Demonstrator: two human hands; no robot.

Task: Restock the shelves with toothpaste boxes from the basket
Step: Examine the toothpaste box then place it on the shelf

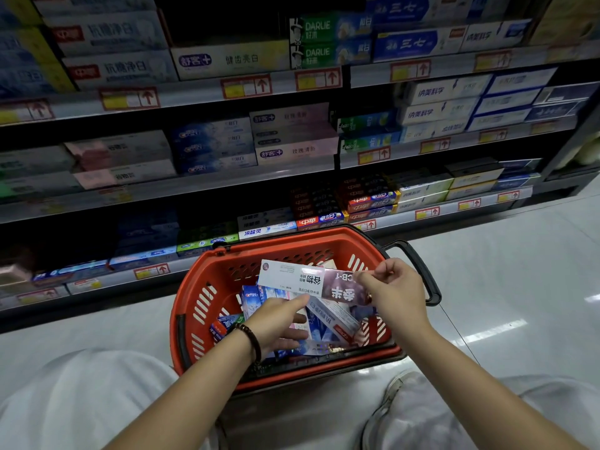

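Head view. A red plastic basket (pixel 199 298) with a black handle (pixel 420 271) stands on the pale glossy floor (pixel 503 271), just in front of the lowest of the shelves (pixel 227 181). The shelves carry rows of stacked toothpaste cartons behind red-and-yellow price tags (pixel 245 86).

The right hand (pixel 394 287) pinches the right end of a white-and-mauve toothpaste box (pixel 308 282) between thumb and curled fingers. This box is held lengthwise above the basket's opening, nearly level, with its printing upside down to the camera.

The left hand (pixel 276 323), with a dark beaded bracelet (pixel 251 339) at the wrist, reaches into the basket with its fingers extended and holding nothing. One fingertip lies at the lower edge of the held box; whether it touches cannot be told.

Under both hands, loose toothpaste boxes (pixel 331 319) in blue, white and red lie at mixed angles on the basket's bottom. The person's knees in white trousers (pixel 81 401) flank the basket's near side.
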